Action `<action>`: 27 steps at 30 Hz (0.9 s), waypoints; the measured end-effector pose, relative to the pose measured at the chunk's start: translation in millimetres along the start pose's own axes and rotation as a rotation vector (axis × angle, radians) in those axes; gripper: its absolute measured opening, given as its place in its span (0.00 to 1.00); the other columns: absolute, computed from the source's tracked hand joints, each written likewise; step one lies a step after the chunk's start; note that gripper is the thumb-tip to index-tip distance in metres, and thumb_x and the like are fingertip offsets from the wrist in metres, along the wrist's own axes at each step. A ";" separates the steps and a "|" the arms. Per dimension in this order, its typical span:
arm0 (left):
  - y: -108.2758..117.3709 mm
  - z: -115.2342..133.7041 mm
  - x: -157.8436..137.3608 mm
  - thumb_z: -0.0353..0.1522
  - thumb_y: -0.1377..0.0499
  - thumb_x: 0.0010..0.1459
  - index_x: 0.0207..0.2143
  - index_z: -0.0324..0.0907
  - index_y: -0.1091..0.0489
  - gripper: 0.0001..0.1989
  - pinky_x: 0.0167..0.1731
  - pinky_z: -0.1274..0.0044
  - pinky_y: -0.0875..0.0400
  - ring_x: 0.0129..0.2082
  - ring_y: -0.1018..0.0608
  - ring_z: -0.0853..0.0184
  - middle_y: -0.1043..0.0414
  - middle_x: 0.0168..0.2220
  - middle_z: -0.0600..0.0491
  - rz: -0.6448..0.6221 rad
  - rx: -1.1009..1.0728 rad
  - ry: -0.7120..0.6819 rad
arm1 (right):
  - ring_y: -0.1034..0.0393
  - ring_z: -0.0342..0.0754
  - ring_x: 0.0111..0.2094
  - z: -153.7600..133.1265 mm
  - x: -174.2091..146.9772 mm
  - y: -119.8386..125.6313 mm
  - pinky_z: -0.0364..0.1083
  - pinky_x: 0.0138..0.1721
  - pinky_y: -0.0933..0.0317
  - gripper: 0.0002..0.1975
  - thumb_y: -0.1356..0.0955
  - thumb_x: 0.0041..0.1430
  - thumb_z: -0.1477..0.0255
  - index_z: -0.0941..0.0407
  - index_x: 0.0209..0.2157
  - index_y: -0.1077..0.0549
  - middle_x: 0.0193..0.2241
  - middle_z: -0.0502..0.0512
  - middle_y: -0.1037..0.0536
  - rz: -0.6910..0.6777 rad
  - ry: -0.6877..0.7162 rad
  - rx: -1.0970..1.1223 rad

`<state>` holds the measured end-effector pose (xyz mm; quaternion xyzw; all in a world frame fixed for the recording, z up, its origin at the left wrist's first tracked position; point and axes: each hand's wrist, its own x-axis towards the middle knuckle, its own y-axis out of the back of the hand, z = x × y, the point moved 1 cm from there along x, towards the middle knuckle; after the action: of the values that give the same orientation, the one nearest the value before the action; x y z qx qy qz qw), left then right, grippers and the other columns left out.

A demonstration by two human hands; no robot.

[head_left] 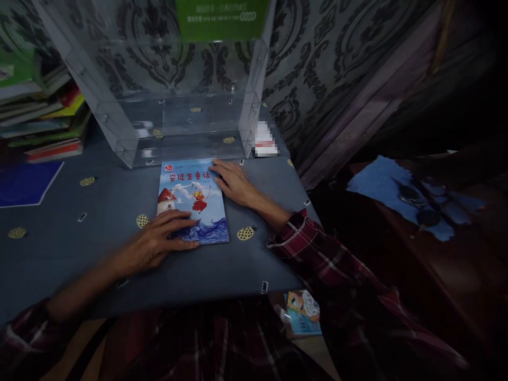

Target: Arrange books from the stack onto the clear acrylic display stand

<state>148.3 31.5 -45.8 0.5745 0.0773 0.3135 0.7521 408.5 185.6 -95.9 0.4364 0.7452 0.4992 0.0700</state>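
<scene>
A closed blue storybook (186,196) with red Chinese characters and a picture of a figure in red above waves lies face up on the table. My left hand (159,238) rests on its lower left part, fingers stretched across the cover. At the book's upper right edge is my right hand (234,182), its fingers extended and touching the corner. Behind the book stands a clear plastic rack (250,106) with a green panel (222,21) at its top.
Stacked books (47,116) stand at the far left, with a dark blue booklet (29,182) before them. A grey cloth with pineapples covers the table (99,211). To the right, a blue cloth (384,185) lies on a lower dark surface. Another colourful book (304,312) shows below the table edge.
</scene>
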 end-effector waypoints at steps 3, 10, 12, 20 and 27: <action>6.0 0.0 -13.4 0.19 0.49 0.65 0.58 0.56 0.28 0.28 0.62 0.56 0.33 0.69 0.37 0.59 0.33 0.65 0.52 0.022 -0.037 0.046 | 0.40 0.58 0.67 -1.0 0.3 0.8 0.63 0.66 0.43 0.20 0.38 0.71 0.70 0.53 0.62 0.31 0.66 0.60 0.33 -0.021 -0.007 -0.005; 20.0 -0.6 -42.8 0.23 0.49 0.67 0.57 0.55 0.27 0.24 0.61 0.57 0.32 0.68 0.35 0.57 0.32 0.65 0.52 0.047 -0.064 0.162 | 0.41 0.57 0.68 -3.1 -0.2 1.6 0.62 0.67 0.44 0.20 0.39 0.72 0.70 0.55 0.62 0.31 0.67 0.62 0.34 -0.030 -0.035 -0.019; 21.1 2.2 -42.5 0.24 0.48 0.67 0.55 0.53 0.25 0.21 0.63 0.55 0.36 0.66 0.33 0.58 0.30 0.62 0.52 0.059 0.009 0.158 | 0.40 0.57 0.67 -2.9 -0.1 1.5 0.62 0.66 0.43 0.20 0.38 0.71 0.70 0.54 0.62 0.31 0.67 0.61 0.33 -0.028 -0.037 -0.022; -18.1 36.5 39.8 0.36 0.43 0.69 0.61 0.45 0.33 0.20 0.63 0.54 0.37 0.62 0.29 0.55 0.27 0.59 0.45 0.035 0.378 0.069 | 0.38 0.57 0.67 -4.9 -0.1 2.8 0.62 0.65 0.42 0.20 0.39 0.71 0.69 0.55 0.61 0.30 0.66 0.63 0.32 -0.012 -0.028 -0.023; -36.5 48.4 80.6 0.49 0.41 0.64 0.56 0.44 0.30 0.25 0.59 0.43 0.34 0.64 0.31 0.42 0.30 0.62 0.41 -0.105 0.455 0.123 | 0.37 0.57 0.66 -4.7 -2.4 2.6 0.62 0.65 0.42 0.20 0.38 0.71 0.69 0.56 0.60 0.28 0.64 0.65 0.30 0.023 -0.003 0.017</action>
<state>249.1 31.9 -43.6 0.7040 0.2213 0.2827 0.6127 408.9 180.9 -92.3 0.4464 0.7442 0.4930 0.0619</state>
